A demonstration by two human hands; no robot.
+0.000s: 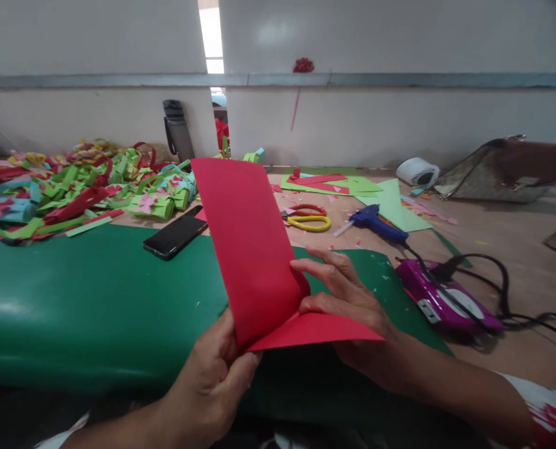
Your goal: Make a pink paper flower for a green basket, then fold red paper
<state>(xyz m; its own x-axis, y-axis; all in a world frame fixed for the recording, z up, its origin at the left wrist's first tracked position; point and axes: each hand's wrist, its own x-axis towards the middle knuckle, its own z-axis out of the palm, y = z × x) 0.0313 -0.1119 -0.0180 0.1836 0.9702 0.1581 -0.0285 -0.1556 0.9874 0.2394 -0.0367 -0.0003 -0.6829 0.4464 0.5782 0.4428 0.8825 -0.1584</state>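
Observation:
A folded sheet of red paper is held up over the green mat, one panel standing tall and the other lying nearly flat toward the right. My left hand pinches its lower left corner at the fold, thumb in front. My right hand has its fingers on the red paper near the right end of the crease, with the thumb hidden beneath the lower panel. Behind the paper, a black phone lies at the mat's back edge.
Scissors, a blue glue gun and green paper lie behind my right hand. A purple power strip with cables sits right. Paper pieces heap at back left near a bottle. A bag rests back right.

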